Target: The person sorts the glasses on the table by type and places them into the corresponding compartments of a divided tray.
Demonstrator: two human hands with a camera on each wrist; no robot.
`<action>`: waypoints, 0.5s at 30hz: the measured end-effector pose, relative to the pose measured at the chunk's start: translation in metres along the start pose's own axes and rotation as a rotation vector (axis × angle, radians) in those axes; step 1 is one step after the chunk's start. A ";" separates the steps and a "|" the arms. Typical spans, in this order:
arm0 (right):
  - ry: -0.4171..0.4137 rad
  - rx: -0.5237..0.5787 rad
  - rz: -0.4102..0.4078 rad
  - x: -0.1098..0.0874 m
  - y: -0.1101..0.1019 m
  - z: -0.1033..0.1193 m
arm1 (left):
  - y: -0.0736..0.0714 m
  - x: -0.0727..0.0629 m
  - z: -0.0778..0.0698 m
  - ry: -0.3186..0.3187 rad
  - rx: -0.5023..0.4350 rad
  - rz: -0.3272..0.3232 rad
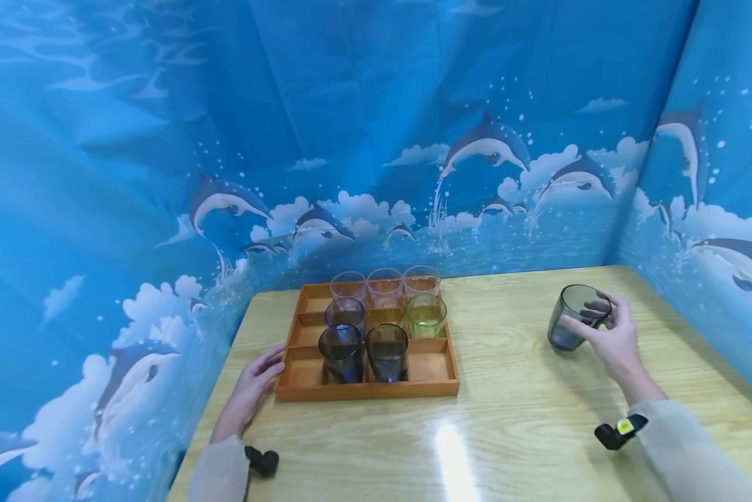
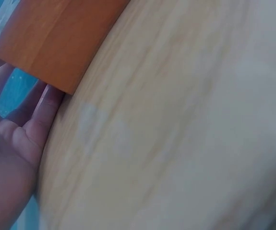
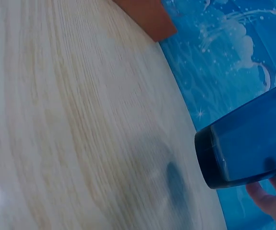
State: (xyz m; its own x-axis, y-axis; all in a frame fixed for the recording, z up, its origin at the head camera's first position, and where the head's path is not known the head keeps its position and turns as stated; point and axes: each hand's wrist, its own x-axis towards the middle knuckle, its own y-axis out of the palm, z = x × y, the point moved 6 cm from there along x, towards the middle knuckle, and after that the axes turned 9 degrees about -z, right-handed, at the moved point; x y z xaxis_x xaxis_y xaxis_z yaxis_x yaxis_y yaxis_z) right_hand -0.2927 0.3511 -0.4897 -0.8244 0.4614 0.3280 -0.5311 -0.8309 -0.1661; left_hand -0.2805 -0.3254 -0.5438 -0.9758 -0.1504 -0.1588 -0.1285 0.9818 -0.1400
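Observation:
My right hand (image 1: 614,341) grips a dark grey see-through cup (image 1: 566,328) over the right part of the table, thumb on the near side and fingers round the far side. In the right wrist view the cup (image 3: 253,139) is tilted and its thick base stands clear of the tabletop, with a shadow below. My left hand (image 1: 253,387) rests against the left side of a wooden divided tray (image 1: 366,392), its fingers fairly straight along the edge. In the tray, two dark cups (image 1: 386,354) stand at the front, a blue-violet cup (image 1: 343,314) and a green cup (image 1: 425,319) behind them.
Three clear, pinkish cups (image 1: 422,282) stand in the tray's back row. The light wood table (image 1: 508,418) meets a blue dolphin-print curtain (image 1: 376,139) at the back and both sides. A bright glare streak lies on the tabletop near the front.

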 end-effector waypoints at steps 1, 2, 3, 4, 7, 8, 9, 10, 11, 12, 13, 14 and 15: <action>-0.005 0.009 0.002 -0.003 0.002 0.005 | 0.000 0.000 0.000 -0.003 0.003 0.000; -0.003 0.037 0.007 -0.007 0.005 0.009 | 0.000 0.000 0.000 -0.004 0.005 -0.001; 0.000 0.061 0.008 -0.009 0.007 0.011 | 0.000 0.000 0.000 -0.004 0.008 -0.003; 0.003 0.078 0.006 -0.012 0.009 0.015 | 0.000 0.000 0.000 -0.002 0.010 -0.002; -0.011 0.105 0.023 -0.021 0.018 0.029 | 0.000 0.000 0.000 0.000 0.019 -0.009; -0.011 0.135 0.035 -0.024 0.021 0.036 | 0.000 0.000 -0.001 0.002 0.017 -0.012; -0.011 0.152 0.047 -0.028 0.025 0.042 | -0.001 0.000 -0.001 0.003 0.018 -0.013; -0.024 0.161 0.062 -0.031 0.028 0.048 | 0.000 -0.001 -0.001 0.006 0.021 -0.011; -0.041 0.167 0.083 -0.034 0.032 0.054 | 0.000 -0.001 -0.001 0.004 0.022 -0.014; -0.043 0.192 0.100 -0.037 0.035 0.058 | 0.000 -0.001 -0.002 0.003 0.020 -0.016; -0.050 0.201 0.118 -0.039 0.038 0.062 | 0.000 -0.001 -0.002 0.000 0.017 -0.021; -0.058 0.201 0.135 -0.041 0.041 0.065 | 0.000 -0.002 -0.002 -0.002 0.014 -0.023; -0.069 0.187 0.150 -0.043 0.045 0.067 | 0.000 -0.001 -0.002 -0.002 0.018 -0.021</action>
State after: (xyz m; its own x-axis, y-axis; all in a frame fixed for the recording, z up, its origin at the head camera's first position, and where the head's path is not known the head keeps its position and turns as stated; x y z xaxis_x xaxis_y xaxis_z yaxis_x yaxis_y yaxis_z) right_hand -0.2682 0.2733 -0.4485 -0.8726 0.3117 0.3761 -0.3533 -0.9344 -0.0452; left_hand -0.2795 -0.3250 -0.5414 -0.9727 -0.1710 -0.1572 -0.1457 0.9762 -0.1607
